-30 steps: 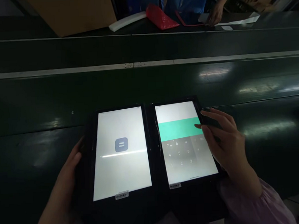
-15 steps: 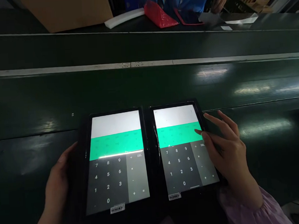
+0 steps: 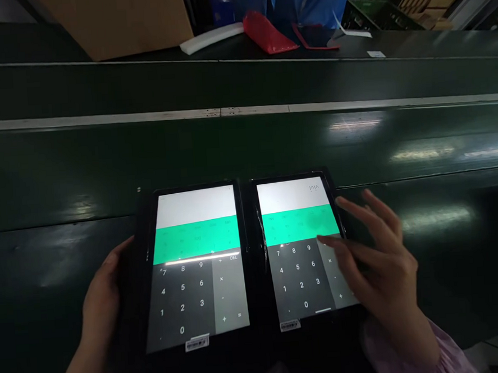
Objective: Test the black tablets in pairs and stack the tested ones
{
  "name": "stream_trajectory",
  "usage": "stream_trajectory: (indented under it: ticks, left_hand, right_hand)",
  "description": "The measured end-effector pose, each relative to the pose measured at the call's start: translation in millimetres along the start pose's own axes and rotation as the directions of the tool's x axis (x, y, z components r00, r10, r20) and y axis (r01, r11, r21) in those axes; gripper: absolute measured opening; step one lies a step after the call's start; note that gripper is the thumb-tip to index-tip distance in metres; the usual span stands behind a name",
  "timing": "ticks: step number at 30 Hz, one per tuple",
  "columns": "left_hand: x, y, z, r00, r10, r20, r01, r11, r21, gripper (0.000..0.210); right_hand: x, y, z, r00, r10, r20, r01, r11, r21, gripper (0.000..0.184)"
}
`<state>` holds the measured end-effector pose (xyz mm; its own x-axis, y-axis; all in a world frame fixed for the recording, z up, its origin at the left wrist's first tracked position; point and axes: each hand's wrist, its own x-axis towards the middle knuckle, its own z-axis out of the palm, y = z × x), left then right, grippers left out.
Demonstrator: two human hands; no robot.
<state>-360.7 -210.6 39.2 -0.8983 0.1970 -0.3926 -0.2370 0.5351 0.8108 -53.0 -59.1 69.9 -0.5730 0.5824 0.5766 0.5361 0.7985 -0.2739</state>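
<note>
Two black tablets stand side by side, both lit with a calculator screen: white on top, a green band, then dark number keys. My left hand [image 3: 102, 299] grips the left edge of the left tablet [image 3: 195, 302], its fingertips hidden behind it. Over the right side of the right tablet [image 3: 299, 273] is my right hand [image 3: 382, 263], with its fingers apart and nothing held. Its index fingertip is at the lower edge of the green band; whether it touches the glass I cannot tell. A short row of symbols shows at the right tablet's top. Each tablet carries a small barcode label at the bottom.
Beneath lies a dark green work surface [image 3: 179, 151], with a pale metal strip [image 3: 143, 117] running across. Along the far side are a cardboard box [image 3: 125, 25], a white foam strip [image 3: 210, 38], a red bag [image 3: 267, 34] and a red-edged dark flat item [image 3: 318, 37]. A person in blue [image 3: 296, 0] stands behind.
My right index fingertip has moved down and slightly left across the right tablet. Symbols have appeared at that screen's top. The other person's hand at the far side has left view.
</note>
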Motion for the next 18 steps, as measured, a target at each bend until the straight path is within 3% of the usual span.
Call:
stream_trajectory:
  ticks: [3, 7, 13, 16, 18]
  left_hand:
    - [-10, 13, 4.5, 0.995, -0.085, -0.055, 0.09, 0.992, 0.093, 0.052]
    - [-6, 7, -0.6, 0.998, -0.027, -0.063, 0.038, 0.982, 0.186, 0.047]
    - [4, -7, -6.5, 0.999, 0.036, -0.024, -0.031, 0.985, 0.172, 0.046]
    - [6, -9, -6.8, 0.999, 0.035, -0.021, -0.03, 0.984, 0.178, 0.048]
    - [6, -8, -6.5, 0.999, 0.025, -0.027, -0.019, 0.98, 0.197, 0.046]
  right_hand:
    - [0, -17, 5, 0.994, -0.081, 0.076, 0.076, 0.994, 0.074, 0.026]
    - [-1, -25, 11, 0.989, -0.095, 0.112, 0.085, 0.993, 0.086, 0.028]
    - [-4, -32, 17, 0.987, -0.076, 0.142, 0.071, 0.997, 0.041, 0.027]
    - [-4, -34, 18, 0.969, -0.122, 0.216, 0.111, 0.992, 0.06, 0.027]
    - [-3, -28, 15, 0.977, -0.112, 0.184, 0.105, 0.993, 0.049, 0.028]
